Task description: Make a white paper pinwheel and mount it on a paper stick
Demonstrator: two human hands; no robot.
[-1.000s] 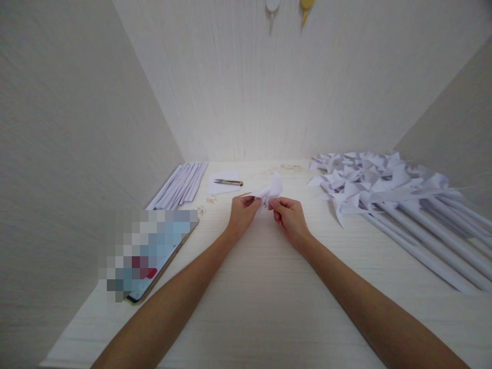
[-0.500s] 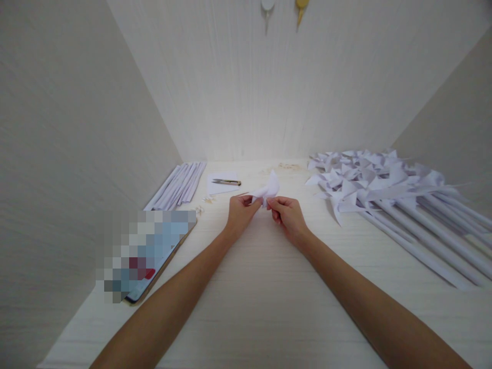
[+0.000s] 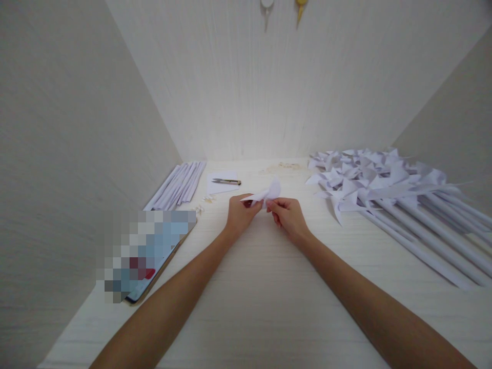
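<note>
Both hands (image 3: 265, 212) pinch the folded paper (image 3: 269, 192) (now tipped lower).

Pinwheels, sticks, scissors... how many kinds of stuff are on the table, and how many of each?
Folded paper piece held by left hand and right hand: 1
Snips: 1
Tablet: 1
Pinwheel pile: 1, too overlapped to count singly
Rolled paper stick bundle: 1
Total: 5

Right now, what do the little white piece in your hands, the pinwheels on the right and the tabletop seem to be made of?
The white piece, pinched by both hands, looks like thin matte paper: it bends into soft folds. The pinwheels look like the same paper, with creased pointed blades on rolled paper sticks. The tabletop seems to be pale wood or wood-look laminate: fine grain lines, low sheen.
</note>
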